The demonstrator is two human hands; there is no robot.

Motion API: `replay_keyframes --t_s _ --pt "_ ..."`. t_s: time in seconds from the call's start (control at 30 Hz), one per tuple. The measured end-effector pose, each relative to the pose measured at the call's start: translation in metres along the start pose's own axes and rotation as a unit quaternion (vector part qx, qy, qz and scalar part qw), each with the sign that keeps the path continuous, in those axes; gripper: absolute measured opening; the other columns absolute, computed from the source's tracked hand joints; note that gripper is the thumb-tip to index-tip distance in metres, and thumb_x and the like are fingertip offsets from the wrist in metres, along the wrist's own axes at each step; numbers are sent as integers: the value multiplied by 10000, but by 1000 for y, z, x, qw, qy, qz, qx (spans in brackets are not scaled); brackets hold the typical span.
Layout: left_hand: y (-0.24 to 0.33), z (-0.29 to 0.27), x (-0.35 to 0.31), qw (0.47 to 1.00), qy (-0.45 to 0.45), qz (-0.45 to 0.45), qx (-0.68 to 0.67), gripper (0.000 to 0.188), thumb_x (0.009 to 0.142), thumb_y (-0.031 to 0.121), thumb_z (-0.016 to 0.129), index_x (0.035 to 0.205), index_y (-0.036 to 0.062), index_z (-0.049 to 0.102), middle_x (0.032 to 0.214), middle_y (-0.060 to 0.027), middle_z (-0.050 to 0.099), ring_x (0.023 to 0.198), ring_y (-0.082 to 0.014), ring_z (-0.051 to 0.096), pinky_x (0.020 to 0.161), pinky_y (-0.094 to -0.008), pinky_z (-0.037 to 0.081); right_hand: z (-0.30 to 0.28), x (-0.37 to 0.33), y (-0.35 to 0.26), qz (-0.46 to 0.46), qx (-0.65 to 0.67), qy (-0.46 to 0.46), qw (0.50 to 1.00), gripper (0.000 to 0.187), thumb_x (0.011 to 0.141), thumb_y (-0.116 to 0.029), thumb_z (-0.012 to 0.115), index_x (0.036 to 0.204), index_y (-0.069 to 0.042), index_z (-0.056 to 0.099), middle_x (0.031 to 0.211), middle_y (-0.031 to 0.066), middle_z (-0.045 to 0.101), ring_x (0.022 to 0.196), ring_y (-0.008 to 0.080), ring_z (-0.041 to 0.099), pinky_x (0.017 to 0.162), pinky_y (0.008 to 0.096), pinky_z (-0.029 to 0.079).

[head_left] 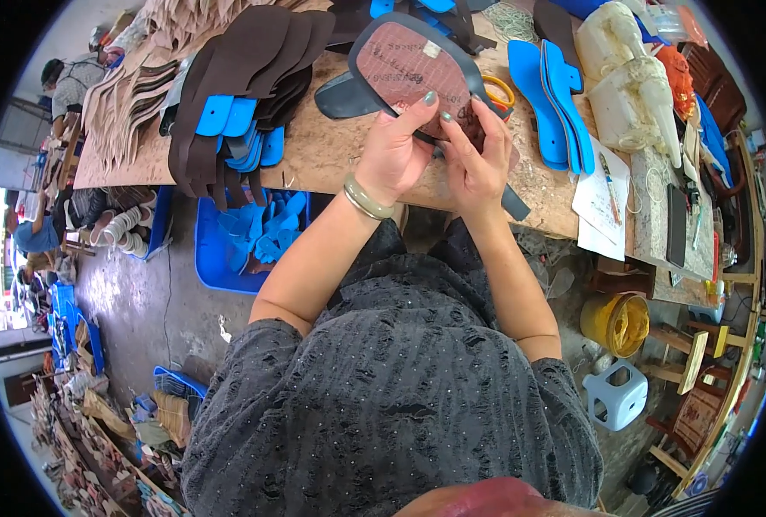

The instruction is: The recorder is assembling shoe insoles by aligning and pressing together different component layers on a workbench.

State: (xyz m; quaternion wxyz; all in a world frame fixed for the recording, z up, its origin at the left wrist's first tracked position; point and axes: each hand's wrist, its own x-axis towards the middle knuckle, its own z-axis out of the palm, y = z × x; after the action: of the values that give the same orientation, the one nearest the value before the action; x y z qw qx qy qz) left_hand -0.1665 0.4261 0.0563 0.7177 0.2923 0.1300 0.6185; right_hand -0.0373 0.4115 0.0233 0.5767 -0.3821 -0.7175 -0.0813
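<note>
Two hands partly closed, your left hand (396,155) and right hand (479,162) gripping a dark-rimmed brown piece (400,65) by its near end, beyond your palms, over the table (321,155), long axis slanting far-left.

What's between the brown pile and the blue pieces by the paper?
In the head view: the left hand and right hand holding a dark-rimmed flat piece, with another dark piece and a yellow ring nearby.

Sole piece (400,65): reddish-brown, black-rimmed. Insole stack (243,52) upper left: dark brown. Stool (617,399): light blue. Shirt (417,370): charcoal, speckled.
</note>
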Motion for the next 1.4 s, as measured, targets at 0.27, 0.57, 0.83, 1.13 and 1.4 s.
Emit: replay_keyframes --t_s 0.27,0.57,0.83,1.13,1.4 --pt "0 -3 1 998 -30 1 53 309 958 147 571 1256 81 520 1190 -58 613 1090 -190 599 942 -355 494 3 -2 -1 -2 -11 25 1000 367 702 -40 755 1056 -136 735 1256 155 541 1131 320 522 934 396 437" --pt "29 19 8 996 -71 21 -50 603 1012 528 283 1400 85 409 1382 -118 495 1272 -284 477 1073 -481 381 -4 -3 4 15 40 4 999 441 722 -36 755 1150 -95 666 1266 188 514 1137 333 514 947 407 427" --pt "31 6 22 965 -110 -59 -229 501 1036 380 297 1396 58 428 1415 -140 475 1311 -315 441 1106 -502 339 -4 1 3 67 144 4 987 581 698 55 709 1253 -66 585 1289 180 490 1114 294 517 929 377 454" --pt "48 -19 42 940 -143 -33 -308 547 1043 405 215 1379 31 430 1418 -162 463 1321 -332 429 1136 -499 306 -111 55 36 178 332 365 852 411 916 -250 579 1270 -80 456 1130 151 617 975 233 632 788 379 561" --pt "23 -13 76 915 -231 -134 -301 546 1029 413 293 1378 17 436 1428 -175 455 1325 -337 432 1141 -500 289 -164 40 41 307 320 316 839 669 936 -501 440 1382 -5 393 1278 180 562 1101 297 606 800 421 568"
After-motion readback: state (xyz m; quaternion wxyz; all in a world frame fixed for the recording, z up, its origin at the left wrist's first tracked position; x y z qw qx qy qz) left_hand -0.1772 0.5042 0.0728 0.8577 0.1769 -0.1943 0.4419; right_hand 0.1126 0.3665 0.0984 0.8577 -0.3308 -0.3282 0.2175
